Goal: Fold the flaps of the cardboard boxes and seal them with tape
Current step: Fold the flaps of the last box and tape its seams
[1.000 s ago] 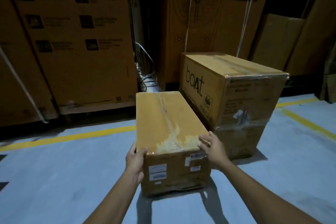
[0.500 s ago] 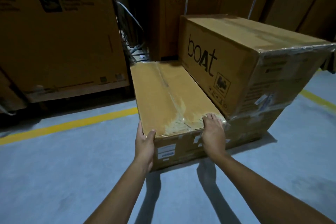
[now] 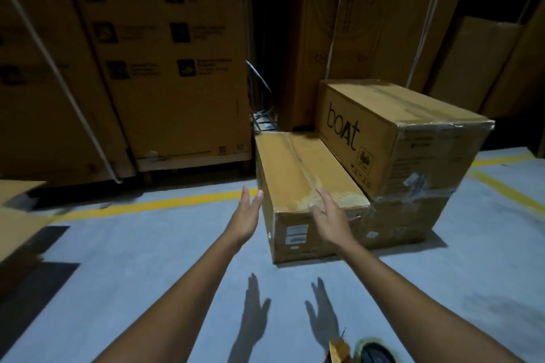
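Note:
A long, low cardboard box (image 3: pixel 298 168) lies on the grey floor, its top flaps closed and a strip of clear tape running along the seam. It sits tight against a bigger taped box (image 3: pixel 413 138) printed "boat" that rests on another box. My left hand (image 3: pixel 246 215) hovers just left of the low box's near corner, fingers straight, holding nothing. My right hand (image 3: pixel 328 216) floats in front of the box's near end, fingers spread, also holding nothing. A tape roll (image 3: pixel 374 351) shows at the bottom edge, partly cut off.
Tall stacked cartons (image 3: pixel 165 53) on wooden pallets wall off the back and left. More cartons (image 3: pixel 477 65) stand at the back right. A yellow floor line (image 3: pixel 153 205) runs across. Part of a cardboard box (image 3: pixel 17 233) juts in at the left edge.
Both hands have let go of the low box's near end and pulled back with fingers straight. The box now lies pushed up against the "boat" box. The view has drawn back.

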The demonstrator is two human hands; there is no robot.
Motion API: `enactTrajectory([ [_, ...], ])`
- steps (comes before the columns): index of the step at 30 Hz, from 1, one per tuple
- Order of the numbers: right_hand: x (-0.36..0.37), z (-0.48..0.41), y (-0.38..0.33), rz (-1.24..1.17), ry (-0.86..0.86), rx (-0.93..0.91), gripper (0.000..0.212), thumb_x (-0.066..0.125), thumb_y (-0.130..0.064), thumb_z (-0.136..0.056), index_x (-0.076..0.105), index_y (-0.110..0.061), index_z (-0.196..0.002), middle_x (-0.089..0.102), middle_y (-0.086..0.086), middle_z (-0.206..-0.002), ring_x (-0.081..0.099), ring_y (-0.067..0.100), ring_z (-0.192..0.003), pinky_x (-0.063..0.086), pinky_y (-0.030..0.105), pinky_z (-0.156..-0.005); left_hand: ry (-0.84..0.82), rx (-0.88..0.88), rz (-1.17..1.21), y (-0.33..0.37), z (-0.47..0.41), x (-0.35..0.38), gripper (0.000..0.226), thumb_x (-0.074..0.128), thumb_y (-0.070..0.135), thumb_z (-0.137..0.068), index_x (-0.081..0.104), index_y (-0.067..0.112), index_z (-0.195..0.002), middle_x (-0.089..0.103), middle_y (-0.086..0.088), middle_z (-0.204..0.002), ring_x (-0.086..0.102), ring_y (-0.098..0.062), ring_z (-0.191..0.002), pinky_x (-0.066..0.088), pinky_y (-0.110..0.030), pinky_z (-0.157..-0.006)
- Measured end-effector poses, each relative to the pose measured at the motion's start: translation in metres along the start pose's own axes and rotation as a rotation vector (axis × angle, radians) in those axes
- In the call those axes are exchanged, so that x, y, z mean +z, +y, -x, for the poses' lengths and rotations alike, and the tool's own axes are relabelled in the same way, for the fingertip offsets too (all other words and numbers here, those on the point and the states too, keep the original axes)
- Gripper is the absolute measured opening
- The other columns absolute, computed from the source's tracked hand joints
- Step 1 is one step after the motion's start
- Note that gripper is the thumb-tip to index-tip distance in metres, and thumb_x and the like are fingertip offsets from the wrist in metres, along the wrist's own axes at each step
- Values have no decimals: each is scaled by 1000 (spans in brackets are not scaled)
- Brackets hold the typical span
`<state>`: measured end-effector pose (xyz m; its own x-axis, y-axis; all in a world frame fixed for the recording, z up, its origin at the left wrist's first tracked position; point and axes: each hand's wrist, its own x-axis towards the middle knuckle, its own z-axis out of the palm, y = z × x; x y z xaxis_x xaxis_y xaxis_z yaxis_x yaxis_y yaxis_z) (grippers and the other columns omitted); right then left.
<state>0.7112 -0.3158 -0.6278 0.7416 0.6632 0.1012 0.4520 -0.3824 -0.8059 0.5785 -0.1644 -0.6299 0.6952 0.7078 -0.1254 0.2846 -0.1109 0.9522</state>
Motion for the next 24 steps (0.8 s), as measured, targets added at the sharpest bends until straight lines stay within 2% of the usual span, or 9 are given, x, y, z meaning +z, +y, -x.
enactTrajectory([
  [4, 13, 90, -59, -182, -12, -19, 52, 57, -32, -102, 44, -17, -150, 47, 8, -153, 42, 26, -142, 38, 42, -113, 94, 49, 11, 20, 106, -44, 72, 31, 62, -100, 2, 33, -159, 8, 7, -166, 15, -21, -152, 20, -43, -118],
  [8, 15, 175, -120, -306, -34, -48, 44, 60, -29, -101, 54, -14, -142, 56, 5, -143, 50, 21, -135, 43, 33, -103, 271, 107, 31, 33, 208, -89, 70, 29, 59, -101, 6, 29, -160, 11, 7, -166, 14, -17, -152, 18, -37, -119],
  [15, 34, 279, -212, -367, -131, -173, 39, 61, -23, -100, 57, -15, -138, 61, 3, -136, 55, 15, -127, 46, 29, -100, 527, 115, 14, 34, 341, -161, 65, 30, 57, -102, 20, 26, -159, 21, 6, -164, 21, -18, -150, 21, -39, -118],
  [18, 49, 316, -246, -405, -191, -223, 38, 62, -21, -99, 58, -14, -136, 63, 4, -134, 57, 15, -124, 50, 37, -103, 629, 120, 24, 26, 389, -190, 64, 31, 57, -102, 27, 23, -157, 27, 5, -162, 26, -18, -148, 25, -38, -118],
  [22, 72, 352, -281, -455, -278, -257, 35, 62, -21, -99, 60, -15, -133, 64, 4, -128, 60, 18, -118, 53, 45, -100, 779, 138, 43, 15, 440, -227, 58, 32, 50, -105, 36, 16, -153, 37, 1, -156, 34, -19, -143, 28, -27, -105],
  [24, 84, 365, -295, -475, -323, -262, 32, 61, -21, -99, 61, -16, -130, 65, 3, -123, 61, 19, -115, 54, 45, -99, 821, 128, 28, 4, 460, -246, 57, 31, 48, -106, 37, 15, -152, 39, -4, -155, 36, -21, -143, 28, -32, -112],
])
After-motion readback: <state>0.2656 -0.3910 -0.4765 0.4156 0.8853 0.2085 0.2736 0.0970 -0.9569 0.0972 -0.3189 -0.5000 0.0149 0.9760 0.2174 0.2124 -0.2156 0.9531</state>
